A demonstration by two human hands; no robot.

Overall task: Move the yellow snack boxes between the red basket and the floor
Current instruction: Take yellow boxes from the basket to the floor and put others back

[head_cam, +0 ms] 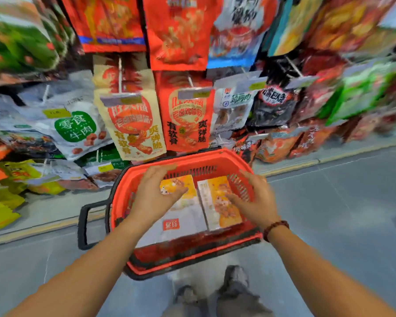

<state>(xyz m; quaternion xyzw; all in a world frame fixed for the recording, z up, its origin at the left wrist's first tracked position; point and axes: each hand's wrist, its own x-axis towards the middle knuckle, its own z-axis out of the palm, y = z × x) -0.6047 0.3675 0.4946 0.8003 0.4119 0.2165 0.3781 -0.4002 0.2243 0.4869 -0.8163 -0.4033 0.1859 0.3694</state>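
Basket: a red basket (217,164) with slotted walls stands on the grey floor (343,216), close in front of the snack display; its black handle (84,225) lies folded out to the left.
Left box: a yellow-and-white box (183,216) lies flat on the basket bottom, a red logo on its white near half, its upper left corner hidden by the left hand.
Right box: a second box (222,202) lies beside it to the right, tilted up against the right wall, yellow face showing, a white strip along its left edge.
Left hand: the left hand (157,195) hangs over the basket above the left box, palm down, fingers spread and slack; it grips nothing, and whether it touches the box I cannot tell.
Right hand: the right hand (253,200) is open too, fingers stretched toward the right box, tips over its yellow face; nothing is gripped.
Wrist: a dark bead bracelet (275,229) sits on the right wrist.
Display: bags (133,124) of snacks hang from pegs behind the basket, red, cream, white and green, blurred toward the edges.
Below: grey-trousered knees (233,291) show under the basket's near rim.
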